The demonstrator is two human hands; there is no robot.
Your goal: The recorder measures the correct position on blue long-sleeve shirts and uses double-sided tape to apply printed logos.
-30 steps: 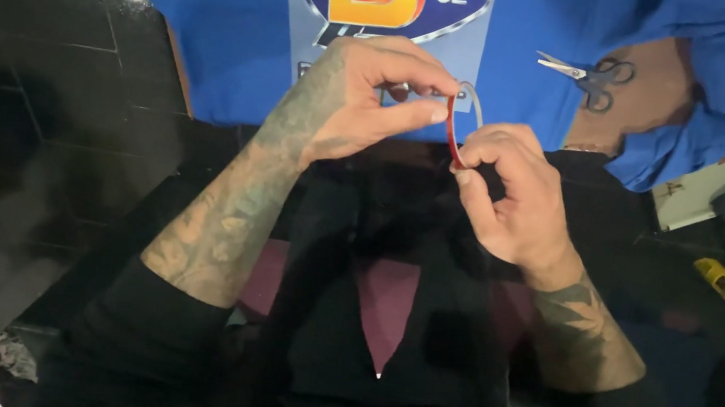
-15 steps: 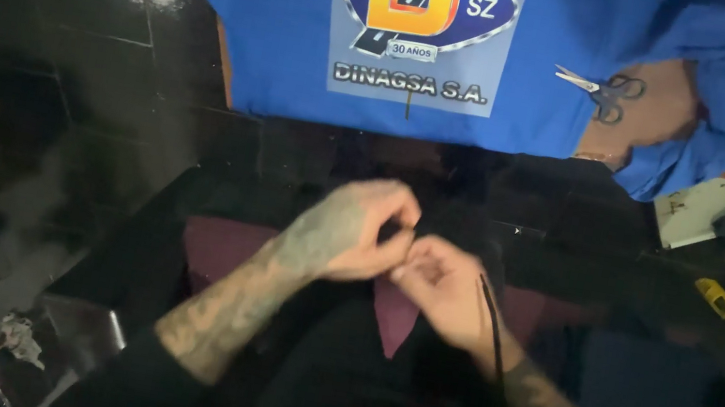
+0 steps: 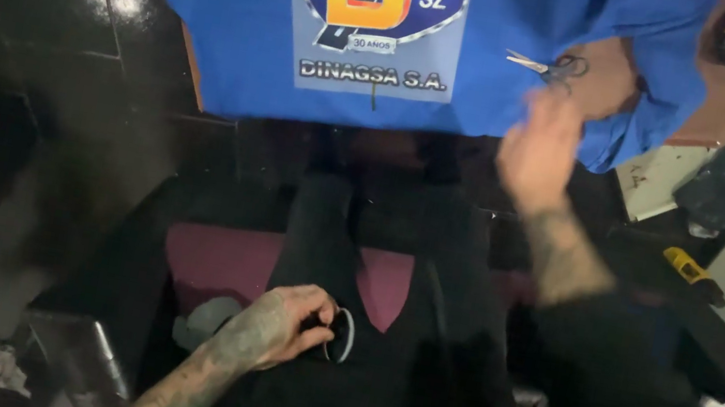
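Scissors [image 3: 547, 66] are lying near the right edge of a blue shirt [image 3: 226, 24] spread across the work surface, beside its large rectangular pale-blue printed panel [image 3: 372, 19] bearing an oval dark-blue emblem with a yellow-and-orange block shape and dark lettering beneath. Blurred and loosely open, grasping nothing visible, the right hand [image 3: 540, 150] is hovering just below those scissors, while the left hand [image 3: 284, 323] is sitting low on the dark lap, fingers curled around a thin ring-shaped roll of tape [image 3: 342, 336]. A yellow tool [image 3: 690, 268] is lying toward the surface's right edge.
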